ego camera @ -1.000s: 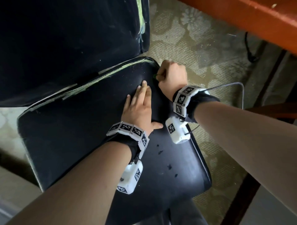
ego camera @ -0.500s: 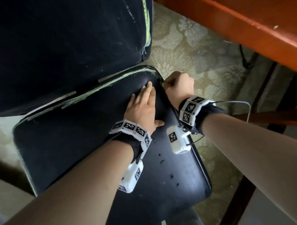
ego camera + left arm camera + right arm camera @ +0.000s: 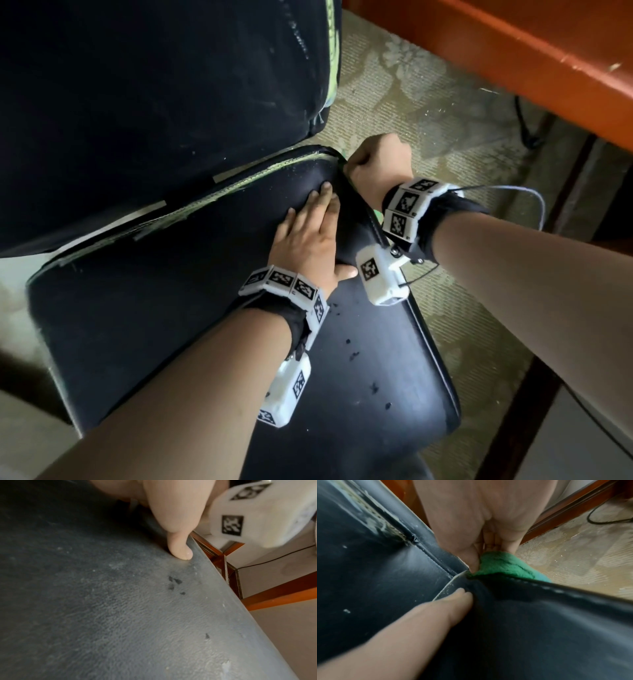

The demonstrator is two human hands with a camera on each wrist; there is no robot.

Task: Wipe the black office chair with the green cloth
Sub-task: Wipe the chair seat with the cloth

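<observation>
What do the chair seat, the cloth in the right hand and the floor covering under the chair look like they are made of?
Chair seat: black leather or faux leather, by its fine grain, dull sheen and stitched edge seam; flaked spots suggest a coated fabric.
Green cloth: fuzzy, matte pile, likely microfibre or terry.
Floor covering: beige with a floral pattern and ribbed texture; carpet or woven mat, hard to tell which.

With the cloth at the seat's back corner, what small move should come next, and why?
Probably draw the right hand with the green cloth forward along the seat's side edge. The cloth is bunched in its grip against the edge by the back corner, the left hand lies flat on the seat beside it, and dark crumbs lie further forward near that edge.
</observation>
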